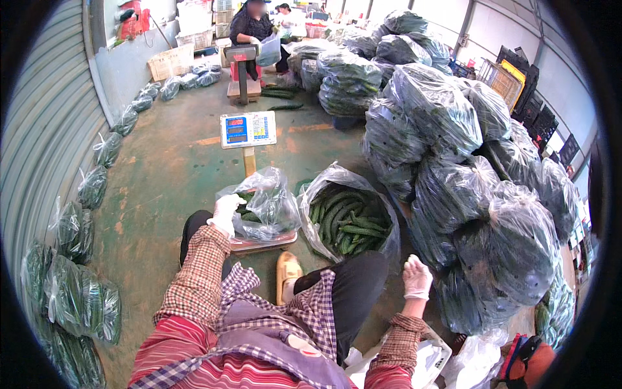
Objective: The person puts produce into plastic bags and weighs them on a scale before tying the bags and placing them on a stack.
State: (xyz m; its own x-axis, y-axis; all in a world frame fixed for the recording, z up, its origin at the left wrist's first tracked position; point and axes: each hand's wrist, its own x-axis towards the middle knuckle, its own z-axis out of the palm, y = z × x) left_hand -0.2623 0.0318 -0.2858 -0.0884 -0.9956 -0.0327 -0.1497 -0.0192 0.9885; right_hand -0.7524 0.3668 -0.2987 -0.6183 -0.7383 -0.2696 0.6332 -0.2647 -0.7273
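My left hand [227, 212], in a white glove, grips the left edge of a clear plastic bag [275, 204]. Green cucumbers [246, 211] show inside the bag, which rests on the low platform of a scale [265, 243]. The scale's display [248, 129] stands on a post just beyond. To the right of it, a large open plastic bag [311, 227] holds many cucumbers [350, 220]. My right hand [416, 279], also gloved, is raised beside my right knee with its fingers curled closed. Nothing shows in it, and it is apart from the bags.
Big tied bags of cucumbers [512, 240] are piled along the right. Smaller filled bags [81, 295] line the left wall. A white crate with plastic bags [431, 360] sits at lower right. Far ahead, a person [253, 29] holds a bag behind another scale [241, 55].
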